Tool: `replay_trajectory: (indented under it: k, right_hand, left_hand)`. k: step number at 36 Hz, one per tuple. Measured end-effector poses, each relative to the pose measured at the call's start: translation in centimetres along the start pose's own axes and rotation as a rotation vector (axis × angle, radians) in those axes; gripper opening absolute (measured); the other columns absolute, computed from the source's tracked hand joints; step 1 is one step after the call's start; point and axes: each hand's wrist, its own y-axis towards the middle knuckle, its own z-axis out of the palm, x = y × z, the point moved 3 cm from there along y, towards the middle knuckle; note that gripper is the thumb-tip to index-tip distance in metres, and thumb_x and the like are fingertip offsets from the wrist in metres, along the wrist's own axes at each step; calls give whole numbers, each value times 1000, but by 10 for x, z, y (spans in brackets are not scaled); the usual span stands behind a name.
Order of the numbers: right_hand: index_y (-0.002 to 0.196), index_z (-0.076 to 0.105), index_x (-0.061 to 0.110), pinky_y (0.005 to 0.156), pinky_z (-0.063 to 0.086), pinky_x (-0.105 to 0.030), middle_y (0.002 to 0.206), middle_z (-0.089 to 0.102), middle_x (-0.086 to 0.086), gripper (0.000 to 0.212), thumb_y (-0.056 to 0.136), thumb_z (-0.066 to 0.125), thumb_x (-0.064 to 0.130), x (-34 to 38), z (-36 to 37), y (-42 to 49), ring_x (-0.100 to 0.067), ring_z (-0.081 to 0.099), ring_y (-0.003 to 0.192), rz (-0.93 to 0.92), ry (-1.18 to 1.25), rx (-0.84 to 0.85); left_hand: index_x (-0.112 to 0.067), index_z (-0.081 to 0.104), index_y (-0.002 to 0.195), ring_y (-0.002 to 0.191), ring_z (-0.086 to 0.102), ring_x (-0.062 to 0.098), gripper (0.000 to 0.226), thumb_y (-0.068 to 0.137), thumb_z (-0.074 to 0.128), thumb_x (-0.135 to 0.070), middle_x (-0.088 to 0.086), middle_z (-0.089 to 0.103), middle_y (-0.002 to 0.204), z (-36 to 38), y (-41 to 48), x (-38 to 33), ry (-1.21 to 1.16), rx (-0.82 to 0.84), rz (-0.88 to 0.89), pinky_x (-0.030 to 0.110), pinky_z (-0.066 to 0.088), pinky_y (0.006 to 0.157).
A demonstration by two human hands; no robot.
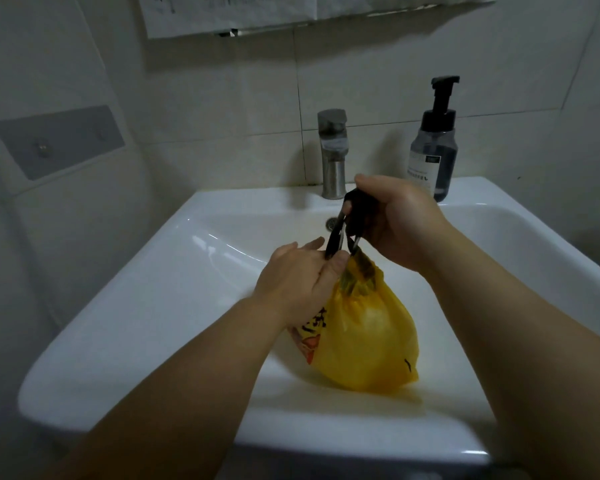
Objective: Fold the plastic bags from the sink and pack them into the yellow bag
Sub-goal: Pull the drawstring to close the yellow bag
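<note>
The yellow bag (368, 341) is sitting in the basin of the sink (146, 306), bulging, with its mouth bunched tight at the top. The right hand (402, 223) is clenching round the black cords (338, 235) and drawing them up toward the tap (333, 154), probably to cinch the mouth closed. The left hand (295, 282) is gripping the gathered neck just below, thumb pressing by the cords, seemingly to hold the yellow bag down against that pull. No loose plastic bags are showing in the sink, so packing is likely finishing. Dark characters and an orange-red print are running down the left side of the yellow bag, partly hidden by the left wrist and not readable. The bottle (433, 150) behind the right hand is carrying a pale label with writing too small to read.
</note>
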Motion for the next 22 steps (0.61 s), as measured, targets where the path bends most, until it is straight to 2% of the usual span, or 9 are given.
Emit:
replay_trajectory:
  k: [3,5,7,9,12,15,17,19,22]
  right_hand:
    - [92,52,6,62,50,-26,72,56,-4,17,100,44,18,-1,0,3,-14,56,64,7,24,-14]
    - [95,54,3,64,51,-27,79,58,-7,19,101,45,19,-1,0,6,-16,59,69,12,-16,-16]
    - [98,56,1,69,50,-29,85,59,-9,23,100,46,22,-3,1,7,-18,60,76,8,-127,-12]
    - [95,56,1,74,49,-31,84,59,-9,24,101,46,23,-4,3,8,-19,60,77,8,-172,3]
    - [91,58,2,73,50,-31,83,62,-10,26,100,47,24,-2,0,9,-19,61,76,20,-205,0]
    - [93,64,4,71,45,-30,87,65,-8,30,98,51,30,1,-7,11,-17,60,79,-13,-365,-60]
    - [97,68,4,70,41,-26,90,67,-7,34,96,53,35,2,-9,11,-15,60,81,-38,-452,-95]
    - [99,70,7,70,40,-24,94,70,-5,33,96,54,36,3,-12,11,-13,61,87,-57,-481,-138]
    - [100,72,12,67,38,-23,97,71,-6,31,94,56,39,6,-15,10,-14,58,84,-71,-509,-186]
  left_hand:
    - [-17,66,84,117,51,34,58,96,22,-52,5,61,110,-3,-3,1,-46,-73,31,49,37,101]
    - [-10,72,100,115,49,29,47,94,39,-44,12,58,118,-14,-5,-1,7,-337,74,40,41,97]
    - [-5,70,95,104,50,23,36,90,48,-34,15,58,108,-23,-7,-4,20,-565,85,31,43,88]
    - [-4,67,92,96,52,19,34,91,46,-31,10,56,101,-23,-7,-6,-85,-518,112,30,46,83]
    - [-12,68,117,109,53,26,44,94,39,-37,11,53,117,-10,-7,-7,-182,-244,121,39,47,93]
    - [-19,63,127,114,51,30,47,95,35,-40,13,53,125,1,-3,-9,-143,-116,125,47,44,96]
    - [-13,63,126,109,54,27,46,96,35,-35,12,58,122,1,-1,-14,-139,-125,164,44,45,92]
    - [-5,62,125,105,56,22,44,97,36,-27,14,64,117,-4,-2,-17,-152,-241,184,39,46,87]
    - [-21,54,124,99,60,16,36,97,33,-32,8,69,109,-15,-6,-16,-241,-372,119,35,48,83]
